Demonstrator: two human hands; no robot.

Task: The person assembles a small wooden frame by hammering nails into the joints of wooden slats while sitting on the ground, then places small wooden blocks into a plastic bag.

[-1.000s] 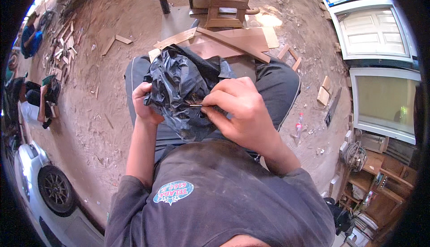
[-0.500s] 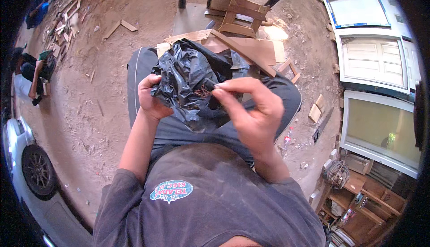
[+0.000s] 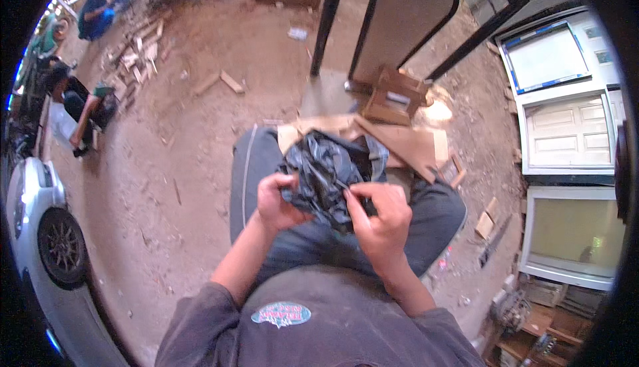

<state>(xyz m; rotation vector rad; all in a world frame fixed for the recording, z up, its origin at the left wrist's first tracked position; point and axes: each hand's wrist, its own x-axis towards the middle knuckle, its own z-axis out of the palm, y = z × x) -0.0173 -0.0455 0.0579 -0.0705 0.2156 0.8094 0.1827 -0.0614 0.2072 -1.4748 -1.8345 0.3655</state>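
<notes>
A crumpled black plastic bag [image 3: 321, 170] rests over my lap, its mouth gathered open. My left hand [image 3: 278, 202] grips the bag's left side, thumb on top and fingers tucked underneath. At the bag's right side, my right hand [image 3: 383, 219] is closed in a pinch, thumb against forefinger, over the dark opening. Blur hides what, if anything, lies between those fingertips. What is inside the bag cannot be made out now. Just beyond the bag lie wooden boards [image 3: 416, 142] and a small wooden frame [image 3: 394, 97].
A metal-legged chair [image 3: 403, 24] stands ahead. White framed panels [image 3: 566, 130] line the right, above a wooden shelf unit [image 3: 532, 340]. A car [image 3: 43, 197] is at the left. Several people, one crouching person [image 3: 76, 110] among them, are near scattered wood scraps [image 3: 143, 54].
The view has shifted, so my hands and the bag appear further right and more of the yard shows. My right hand has come closer to the bag. The reddish-brown bits in it no longer show.
</notes>
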